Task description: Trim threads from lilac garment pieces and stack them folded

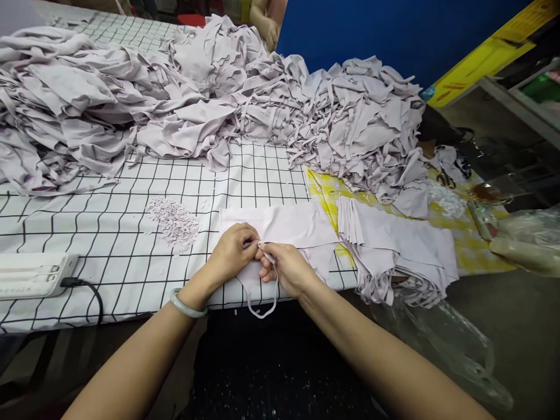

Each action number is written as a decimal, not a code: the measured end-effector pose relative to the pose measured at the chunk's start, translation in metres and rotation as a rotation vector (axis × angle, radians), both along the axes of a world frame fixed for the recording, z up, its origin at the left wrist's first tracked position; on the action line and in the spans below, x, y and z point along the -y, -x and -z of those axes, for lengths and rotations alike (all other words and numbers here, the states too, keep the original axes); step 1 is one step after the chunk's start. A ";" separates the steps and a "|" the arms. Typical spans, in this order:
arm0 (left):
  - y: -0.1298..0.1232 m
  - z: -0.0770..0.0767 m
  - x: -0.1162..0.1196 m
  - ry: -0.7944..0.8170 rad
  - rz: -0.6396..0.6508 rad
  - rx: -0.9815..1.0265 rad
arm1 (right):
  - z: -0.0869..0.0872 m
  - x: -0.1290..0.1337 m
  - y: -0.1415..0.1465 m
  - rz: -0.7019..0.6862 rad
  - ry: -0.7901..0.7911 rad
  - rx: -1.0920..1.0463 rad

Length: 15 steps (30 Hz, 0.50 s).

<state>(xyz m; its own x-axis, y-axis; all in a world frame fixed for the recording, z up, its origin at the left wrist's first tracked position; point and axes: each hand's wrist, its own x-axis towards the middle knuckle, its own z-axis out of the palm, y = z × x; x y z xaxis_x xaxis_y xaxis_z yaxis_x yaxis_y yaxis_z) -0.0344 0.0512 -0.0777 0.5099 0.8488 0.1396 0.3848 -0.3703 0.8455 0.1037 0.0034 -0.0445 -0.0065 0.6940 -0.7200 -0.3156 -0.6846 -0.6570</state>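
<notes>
My left hand [233,251] and my right hand [285,265] meet at the table's front edge, both with fingers pinched. Between them they grip a thin pale lilac strap [261,316], which hangs in a loop below the fingers. A small pale detail shows where the fingertips meet, too small to name. The strap appears to belong to the pale lilac cloth piece [249,279] partly hidden under my left hand. Just beyond my hands a flat pale lilac cloth piece [284,223] lies spread on the checked tablecloth.
A long heap of lilac cloth pieces [262,99] spans the table's back. To the right lies a layered stack [406,239] on yellow cloth, with scissors [445,179] farther off. Small pale scraps [174,223] and a white power bank [35,275] with a cable are left. A person's hand [270,34] shows behind.
</notes>
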 end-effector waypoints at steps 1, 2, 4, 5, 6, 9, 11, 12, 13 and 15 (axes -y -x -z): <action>0.000 0.002 0.000 -0.024 0.001 -0.009 | -0.003 0.003 -0.002 -0.005 0.034 -0.065; 0.000 0.003 0.000 -0.050 0.002 -0.016 | -0.007 0.008 -0.005 -0.006 0.061 -0.132; 0.000 0.005 0.001 -0.094 0.013 -0.021 | -0.015 0.026 -0.009 -0.009 0.071 -0.260; 0.000 0.006 0.002 -0.113 0.023 -0.026 | -0.019 0.039 -0.010 -0.027 0.051 -0.314; 0.000 0.006 0.003 -0.132 0.033 -0.036 | -0.022 0.052 -0.011 -0.055 0.024 -0.358; 0.000 0.005 0.007 -0.177 0.058 -0.090 | -0.029 0.092 -0.010 -0.102 -0.034 -0.410; 0.003 0.002 0.010 -0.188 0.069 -0.123 | -0.027 0.111 -0.008 -0.053 -0.030 -0.411; 0.006 -0.001 0.011 -0.180 0.091 -0.133 | -0.024 0.118 -0.008 -0.010 -0.029 -0.387; 0.010 -0.005 0.011 -0.160 0.126 -0.138 | -0.021 0.122 -0.010 0.033 -0.042 -0.326; 0.023 -0.014 0.006 -0.103 0.173 -0.154 | -0.013 0.120 -0.024 0.089 -0.130 -0.054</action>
